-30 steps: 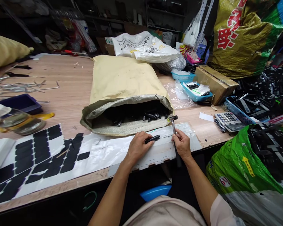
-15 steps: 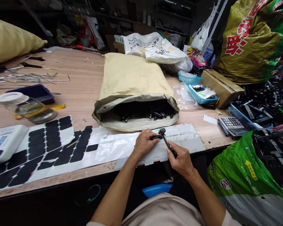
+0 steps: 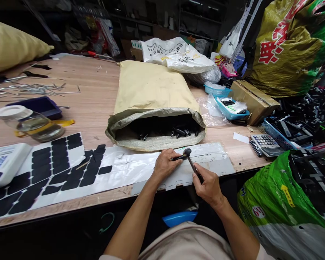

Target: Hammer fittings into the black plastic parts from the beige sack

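Note:
My left hand (image 3: 165, 164) pinches a small dark, narrow part (image 3: 177, 157) between thumb and fingers, low over a grey-white board (image 3: 213, 159) at the table's front edge. In my right hand (image 3: 209, 182) is a ratchet wrench (image 3: 191, 162) with a round head, a metal shank and a dark handle. Its head meets the right end of the dark part; what lies under the head is hidden. Just beyond both hands a beige woven sack (image 3: 154, 86) lies with its mouth towards me, and several black parts with shiny tips (image 3: 181, 132) show inside.
Left are a white sheet with black pads (image 3: 43, 159), a lidded jar (image 3: 40, 126), a dark blue tray (image 3: 48, 108) and loose metal rods (image 3: 38, 89). Right are blue baskets (image 3: 231, 115), a carton (image 3: 253, 101), a calculator (image 3: 267, 142) and a green bag (image 3: 271, 191) of black parts.
The wrench's head has turned or tilted slightly and sits a few pixels further right. Both hands keep their grip, almost in the same place.

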`<action>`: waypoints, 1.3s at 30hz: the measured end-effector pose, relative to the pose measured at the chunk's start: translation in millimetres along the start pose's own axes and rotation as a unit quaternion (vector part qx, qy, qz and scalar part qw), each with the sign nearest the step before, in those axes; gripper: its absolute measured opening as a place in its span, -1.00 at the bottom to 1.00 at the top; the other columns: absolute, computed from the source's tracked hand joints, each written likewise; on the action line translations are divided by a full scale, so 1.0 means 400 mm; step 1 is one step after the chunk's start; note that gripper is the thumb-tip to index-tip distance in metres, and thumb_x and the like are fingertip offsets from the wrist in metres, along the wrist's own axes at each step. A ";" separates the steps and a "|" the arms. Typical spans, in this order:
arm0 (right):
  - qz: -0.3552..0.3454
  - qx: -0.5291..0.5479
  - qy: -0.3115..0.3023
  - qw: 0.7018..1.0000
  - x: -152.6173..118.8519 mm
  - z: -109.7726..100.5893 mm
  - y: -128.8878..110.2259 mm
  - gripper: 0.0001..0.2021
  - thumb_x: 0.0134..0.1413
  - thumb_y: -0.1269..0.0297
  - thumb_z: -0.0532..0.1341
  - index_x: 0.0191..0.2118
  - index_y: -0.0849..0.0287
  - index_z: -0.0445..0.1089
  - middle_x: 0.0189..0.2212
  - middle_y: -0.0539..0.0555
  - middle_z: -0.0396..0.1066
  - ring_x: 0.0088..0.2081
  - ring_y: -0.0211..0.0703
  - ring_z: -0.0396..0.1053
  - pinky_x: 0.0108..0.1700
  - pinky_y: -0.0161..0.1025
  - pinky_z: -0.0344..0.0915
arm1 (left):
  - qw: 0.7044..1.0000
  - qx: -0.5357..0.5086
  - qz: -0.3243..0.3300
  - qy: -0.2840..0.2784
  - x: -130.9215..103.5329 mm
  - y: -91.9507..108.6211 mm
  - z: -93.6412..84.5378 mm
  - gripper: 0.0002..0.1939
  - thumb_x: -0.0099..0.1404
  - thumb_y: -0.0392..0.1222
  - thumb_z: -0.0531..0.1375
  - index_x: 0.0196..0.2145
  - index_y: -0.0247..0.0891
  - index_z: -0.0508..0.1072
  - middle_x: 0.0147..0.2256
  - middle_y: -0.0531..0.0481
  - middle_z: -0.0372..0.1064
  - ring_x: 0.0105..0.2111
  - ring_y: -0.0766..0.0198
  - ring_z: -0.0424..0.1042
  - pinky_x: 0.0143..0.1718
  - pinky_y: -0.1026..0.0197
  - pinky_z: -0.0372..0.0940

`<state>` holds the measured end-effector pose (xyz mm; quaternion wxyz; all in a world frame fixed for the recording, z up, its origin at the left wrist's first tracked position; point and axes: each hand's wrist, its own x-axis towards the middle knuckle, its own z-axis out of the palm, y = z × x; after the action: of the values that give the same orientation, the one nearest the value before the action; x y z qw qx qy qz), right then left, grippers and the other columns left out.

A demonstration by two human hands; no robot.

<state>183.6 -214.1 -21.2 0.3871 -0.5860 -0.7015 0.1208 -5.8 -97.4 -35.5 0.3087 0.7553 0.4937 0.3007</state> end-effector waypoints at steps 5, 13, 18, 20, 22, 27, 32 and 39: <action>0.033 0.015 -0.003 0.999 0.013 -0.003 0.015 -0.59 0.15 0.33 0.18 0.10 0.17 0.52 -0.07 0.21 0.60 -0.11 0.09 0.59 -0.03 -0.10 0.50 | 1.000 0.000 0.001 -0.002 0.003 -0.001 -0.001 -0.81 0.15 -0.21 0.33 -0.24 -0.15 0.68 -0.36 0.00 0.45 -0.22 0.16 0.35 -0.14 0.13 0.24; 0.157 0.164 0.084 0.970 0.130 -0.031 0.106 -0.55 0.12 0.18 0.23 0.08 0.30 0.51 -0.51 0.00 0.46 -0.54 -0.24 0.32 -0.46 -0.30 0.31 | 1.000 0.001 -0.018 0.005 -0.001 -0.003 0.005 -0.79 0.15 -0.15 0.31 -0.24 -0.14 0.67 -0.33 0.00 0.48 -0.19 0.12 0.36 -0.15 0.11 0.26; 0.252 0.268 0.119 0.922 0.161 -0.018 0.178 -0.47 0.03 0.12 0.26 0.06 0.39 0.48 -0.59 -0.06 0.38 -0.64 -0.28 0.21 -0.57 -0.31 0.21 | 0.999 0.020 -0.031 0.008 0.003 0.002 0.007 -0.82 0.16 -0.16 0.31 -0.26 -0.16 0.65 -0.33 -0.01 0.46 -0.20 0.12 0.34 -0.20 0.13 0.24; 0.258 0.279 0.108 0.919 0.160 -0.014 0.186 -0.48 0.03 0.12 0.26 0.05 0.39 0.49 -0.60 -0.07 0.38 -0.64 -0.29 0.20 -0.58 -0.32 0.19 | 1.000 0.006 -0.020 0.015 -0.001 0.016 0.000 -0.83 0.16 -0.16 0.31 -0.26 -0.19 0.63 -0.34 -0.02 0.44 -0.22 0.12 0.34 -0.20 0.13 0.23; 0.245 0.272 0.095 0.926 0.155 -0.011 0.188 -0.49 0.03 0.13 0.27 0.04 0.38 0.50 -0.61 -0.08 0.36 -0.63 -0.29 0.20 -0.56 -0.32 0.19 | 0.999 -0.041 0.003 0.022 -0.019 0.039 -0.014 -0.82 0.20 -0.14 0.29 -0.24 -0.22 0.60 -0.31 -0.04 0.43 -0.23 0.15 0.35 -0.22 0.16 0.23; 0.221 0.252 0.084 0.938 0.147 -0.005 0.186 -0.51 0.06 0.12 0.27 0.04 0.37 0.50 -0.61 -0.08 0.34 -0.57 -0.27 0.23 -0.51 -0.33 0.23 | 0.970 -0.187 0.011 -0.151 -0.157 0.111 -0.043 -0.76 0.27 -0.04 0.25 -0.21 -0.25 0.54 -0.30 -0.02 0.45 -0.34 0.27 0.35 -0.32 0.26 0.20; 0.213 0.231 0.085 0.945 0.149 -0.004 0.182 -0.54 0.08 0.14 0.25 0.02 0.35 0.51 -0.61 -0.08 0.32 -0.56 -0.28 0.23 -0.50 -0.34 0.21 | 0.892 -0.209 -0.071 -0.393 -0.308 0.069 0.021 -0.71 0.18 0.01 0.30 -0.25 -0.26 0.58 -0.41 0.06 0.45 -0.40 0.28 0.35 -0.37 0.30 0.18; 0.207 0.211 0.075 0.952 0.148 -0.011 0.169 -0.53 0.08 0.14 0.23 0.04 0.34 0.51 -0.59 -0.08 0.33 -0.58 -0.28 0.21 -0.50 -0.34 0.20 | 0.910 0.069 -0.314 -0.262 -0.337 -0.115 0.147 -0.57 0.29 -0.08 0.17 0.10 -0.09 0.48 0.00 -0.07 0.52 -0.04 0.03 0.51 -0.06 0.16 0.32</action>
<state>235.0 -141.9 -36.5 0.5198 -0.6309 -0.4920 0.2995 -31.9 -218.0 -127.7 0.4523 0.6327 0.6261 -0.0554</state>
